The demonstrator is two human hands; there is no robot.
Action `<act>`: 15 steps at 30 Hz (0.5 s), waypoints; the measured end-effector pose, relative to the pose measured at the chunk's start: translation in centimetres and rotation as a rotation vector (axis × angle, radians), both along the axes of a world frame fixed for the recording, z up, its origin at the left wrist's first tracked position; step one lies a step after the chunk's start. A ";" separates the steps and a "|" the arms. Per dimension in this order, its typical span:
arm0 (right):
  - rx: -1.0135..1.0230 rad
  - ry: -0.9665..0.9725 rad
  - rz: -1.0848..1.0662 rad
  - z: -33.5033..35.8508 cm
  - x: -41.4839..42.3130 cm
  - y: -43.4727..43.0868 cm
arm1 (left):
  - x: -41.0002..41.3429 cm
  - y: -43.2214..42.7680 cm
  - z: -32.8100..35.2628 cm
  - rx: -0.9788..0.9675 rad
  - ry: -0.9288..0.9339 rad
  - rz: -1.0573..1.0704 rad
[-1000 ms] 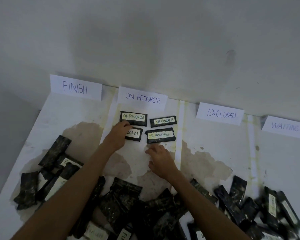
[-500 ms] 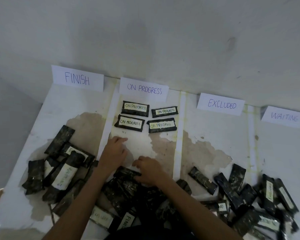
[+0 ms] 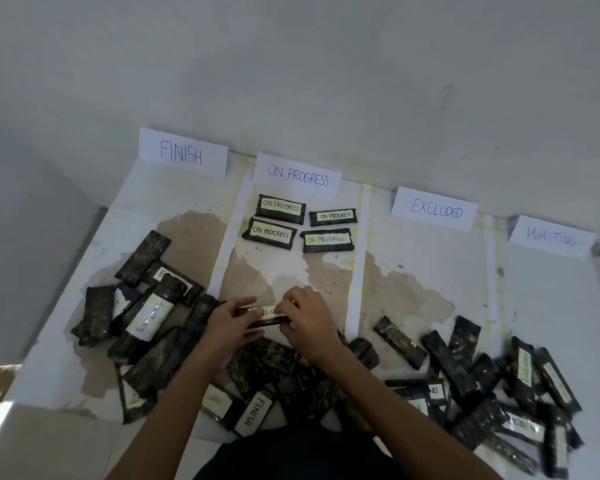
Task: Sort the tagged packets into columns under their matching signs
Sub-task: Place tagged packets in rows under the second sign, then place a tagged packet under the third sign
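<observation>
Nearest the person, a loose heap of dark packets point(image 3: 284, 386) sprawls across the near edge of the tabletop point(image 3: 551, 306), one tag reading FINISH point(image 3: 254, 412) face up. Just beyond it both hands meet over one packet point(image 3: 266, 317): the left hand point(image 3: 227, 325) and the right hand point(image 3: 307, 325) each pinch an end, fingers closed on it in a light grip, holding it just above the heap. Its tag is mostly hidden by the fingers, so the word cannot be read. This looks like the reading step: next the tag must be turned clear, then the packet carried to its column.

More unsorted packets lie left point(image 3: 146, 303) and right point(image 3: 482, 379), crowding the near parts of the columns. Farther off, four ON PROGRESS packets point(image 3: 302, 225) sit in two neat rows under the ON PROGRESS sign point(image 3: 298, 176). The FINISH sign point(image 3: 182, 154), EXCLUDED sign point(image 3: 435, 209) and WAITING sign point(image 3: 551, 237) have nothing sorted beneath them.
</observation>
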State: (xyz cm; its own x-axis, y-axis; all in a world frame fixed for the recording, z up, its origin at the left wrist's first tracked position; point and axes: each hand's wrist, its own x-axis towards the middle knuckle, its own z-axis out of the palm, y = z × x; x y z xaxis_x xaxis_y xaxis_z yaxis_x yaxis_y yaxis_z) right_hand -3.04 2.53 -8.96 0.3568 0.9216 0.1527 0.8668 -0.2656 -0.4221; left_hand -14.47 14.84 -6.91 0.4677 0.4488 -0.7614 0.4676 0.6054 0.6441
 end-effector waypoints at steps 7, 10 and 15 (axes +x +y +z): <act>-0.083 0.239 -0.020 1.8 0.8 -3.1 | -0.2 -1.7 1.2 0.076 -0.100 -0.027; -0.098 0.208 -0.011 2.2 1.0 -4.2 | -0.3 -2.3 1.1 0.078 -0.112 -0.041; -0.109 0.156 -0.017 2.5 1.4 -5.8 | 0.6 -3.7 1.3 0.137 -0.114 -0.098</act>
State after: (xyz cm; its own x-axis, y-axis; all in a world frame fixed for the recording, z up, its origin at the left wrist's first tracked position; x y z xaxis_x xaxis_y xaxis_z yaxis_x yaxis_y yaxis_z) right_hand -1.60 -3.26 -6.44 0.3841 0.9233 -0.0056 0.7882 -0.3310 -0.5188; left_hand -13.86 11.15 -5.63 0.5935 0.4932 -0.6360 0.4393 0.4636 0.7694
